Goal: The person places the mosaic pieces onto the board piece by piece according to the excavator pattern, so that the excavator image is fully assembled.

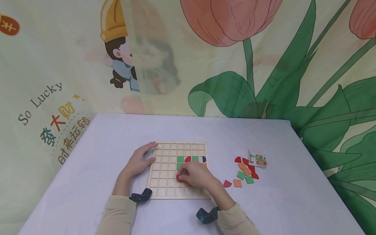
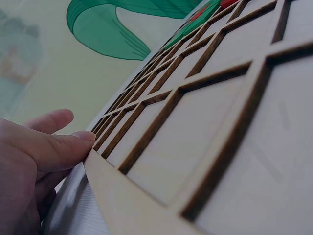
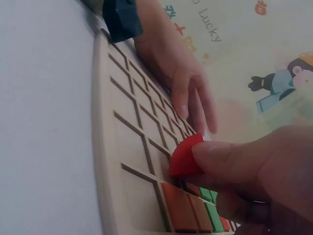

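Observation:
A wooden grid board (image 1: pixel 164 169) lies on the white-covered table. My right hand (image 1: pixel 196 175) pinches a red quarter-circle tile (image 3: pixel 186 157) between thumb and fingers, close over the board's lower middle cells. Along the left rim, my left hand (image 1: pixel 138 163) rests with its fingers extended, the thumb (image 2: pixel 80 142) right at the board's edge. Set in the cells are green square tiles (image 1: pixel 180 159), a red tile (image 1: pixel 187 159), a blue tile (image 1: pixel 204 159) and orange tiles (image 3: pixel 178 208). The right hand hides part of these in the head view.
Right of the board lie loose tiles: red quarter-circles (image 1: pixel 227 183), orange squares (image 1: pixel 238 183) and green squares (image 1: pixel 249 179). A small patterned card (image 1: pixel 258 159) lies behind them, overlapping a red one. A printed curtain (image 1: pixel 164 65) hangs behind the table.

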A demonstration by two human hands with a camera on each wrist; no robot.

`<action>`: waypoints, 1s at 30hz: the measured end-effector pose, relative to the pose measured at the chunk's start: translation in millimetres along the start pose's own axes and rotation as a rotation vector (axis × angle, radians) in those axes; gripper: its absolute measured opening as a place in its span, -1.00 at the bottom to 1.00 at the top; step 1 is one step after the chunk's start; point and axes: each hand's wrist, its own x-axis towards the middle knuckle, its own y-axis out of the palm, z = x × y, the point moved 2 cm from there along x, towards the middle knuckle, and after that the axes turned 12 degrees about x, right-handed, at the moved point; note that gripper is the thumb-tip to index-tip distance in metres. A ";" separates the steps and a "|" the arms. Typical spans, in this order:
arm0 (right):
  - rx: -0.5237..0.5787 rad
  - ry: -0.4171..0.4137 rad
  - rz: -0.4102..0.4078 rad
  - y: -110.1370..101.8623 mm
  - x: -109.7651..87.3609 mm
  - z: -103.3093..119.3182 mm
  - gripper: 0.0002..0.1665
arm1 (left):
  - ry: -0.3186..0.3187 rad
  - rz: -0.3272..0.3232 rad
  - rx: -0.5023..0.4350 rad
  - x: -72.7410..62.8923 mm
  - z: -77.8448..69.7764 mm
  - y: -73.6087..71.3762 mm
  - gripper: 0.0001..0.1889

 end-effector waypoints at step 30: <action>-0.210 0.021 -0.061 11.7 -2.4 9.2 -0.70 | -0.038 -0.002 0.012 0.8 -3.3 0.5 -0.40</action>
